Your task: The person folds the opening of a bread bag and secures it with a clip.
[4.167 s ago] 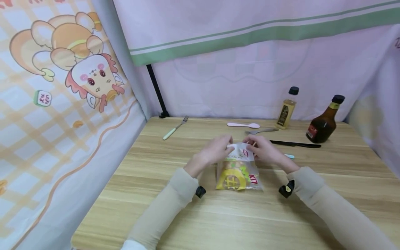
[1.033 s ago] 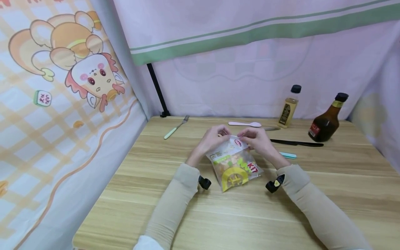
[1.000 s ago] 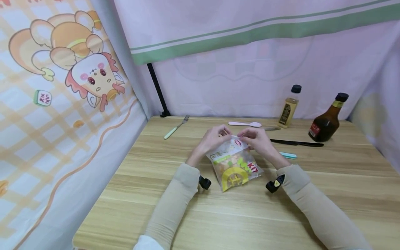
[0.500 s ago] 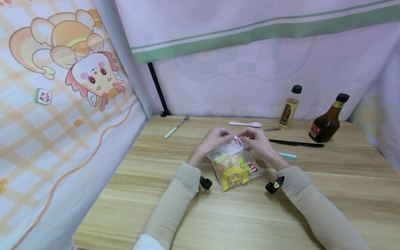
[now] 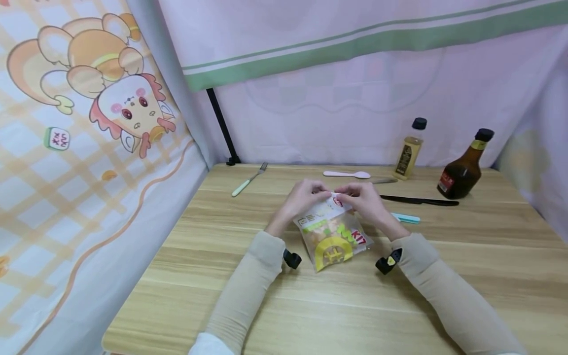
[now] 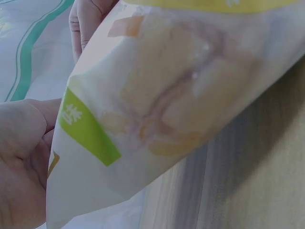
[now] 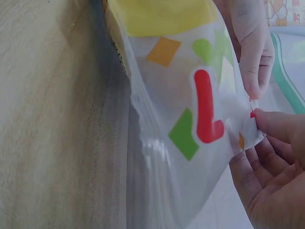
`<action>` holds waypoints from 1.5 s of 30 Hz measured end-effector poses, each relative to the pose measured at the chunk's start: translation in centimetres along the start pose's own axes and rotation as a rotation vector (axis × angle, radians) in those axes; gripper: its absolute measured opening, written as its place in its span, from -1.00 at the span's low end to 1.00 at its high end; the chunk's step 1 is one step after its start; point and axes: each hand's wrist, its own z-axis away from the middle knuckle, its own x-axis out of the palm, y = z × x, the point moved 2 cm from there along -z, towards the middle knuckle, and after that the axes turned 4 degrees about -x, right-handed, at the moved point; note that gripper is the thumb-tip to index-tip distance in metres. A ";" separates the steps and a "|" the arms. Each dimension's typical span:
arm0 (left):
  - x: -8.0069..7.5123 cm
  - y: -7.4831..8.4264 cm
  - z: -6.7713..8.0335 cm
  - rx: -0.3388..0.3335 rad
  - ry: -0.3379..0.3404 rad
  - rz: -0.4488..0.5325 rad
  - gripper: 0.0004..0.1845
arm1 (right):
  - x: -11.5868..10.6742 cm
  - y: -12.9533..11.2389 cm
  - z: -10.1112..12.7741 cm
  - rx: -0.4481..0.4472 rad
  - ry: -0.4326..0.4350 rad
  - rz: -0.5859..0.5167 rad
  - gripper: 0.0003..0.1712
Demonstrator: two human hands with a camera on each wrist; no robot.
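A clear snack bag [image 5: 334, 236] with a yellow ring print and red lettering is propped near the middle of the desk [image 5: 310, 305], its bottom edge resting on the wood and its top tipped away toward 12 o'clock. The top seam is pinched from both sides: the left hand [image 5: 303, 198] is clamped on the 10 o'clock corner, and the right hand [image 5: 365, 202] is clamped on the 1 o'clock corner, thumb and fingertips pressed tight on the plastic. Pale puffy snack pieces can be made out through the film in the left wrist view [image 6: 176, 95], and the red print is seen right by the pinching fingers [image 7: 276, 125] in the right wrist view.

Just past the right hand, at 3 o'clock from the bag, a light blue handle [image 5: 405, 218] is laid flat. Further out toward 1 o'clock a black knife [image 5: 419, 200] is laid, with a pink spoon [image 5: 347, 174] at 12 o'clock. A fork with a pale green handle [image 5: 248, 180] is found at 10 o'clock. Two bottles are stood at the back edge around 2 o'clock: a small yellow bottle [image 5: 409, 149] and a dark brown bottle [image 5: 463, 171], well apart from the bag.
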 end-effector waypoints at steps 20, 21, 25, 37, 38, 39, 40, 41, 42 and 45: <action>-0.2 0.0 -0.5 0.029 -0.037 -0.022 -0.77 | 0.2 0.3 0.4 -0.066 -0.055 0.068 -0.83; -0.3 0.1 -0.5 0.029 -0.044 -0.010 -0.75 | 0.2 0.3 0.4 -0.071 -0.055 0.066 -0.83; -0.6 0.2 -0.5 0.029 -0.061 0.023 -0.76 | 0.3 0.4 0.3 -0.079 -0.051 0.058 -0.83; -0.6 -0.1 -0.5 0.041 -0.038 0.088 -0.88 | 0.5 0.2 0.1 -0.089 -0.031 0.029 -0.85; -0.6 -0.1 -0.5 0.044 -0.034 0.084 -0.89 | 0.5 0.2 0.1 -0.094 -0.026 0.028 -0.85; -0.5 -0.1 -0.5 0.047 -0.031 0.081 -0.89 | 0.5 0.2 0.1 -0.099 -0.023 0.026 -0.85; -0.5 -0.1 -0.5 0.049 -0.029 0.080 -0.90 | 0.5 0.2 0.1 -0.107 -0.020 0.027 -0.85; -0.4 0.0 -0.4 0.051 -0.026 0.080 -0.91 | 0.5 0.1 0.0 -0.116 -0.018 0.031 -0.85; -0.4 0.0 -0.4 0.051 -0.023 0.080 -0.91 | 0.5 0.1 0.0 -0.126 -0.016 0.037 -0.85; -0.3 0.0 -0.4 0.051 -0.016 0.080 -0.92 | 0.5 0.1 0.0 -0.143 -0.015 0.042 -0.84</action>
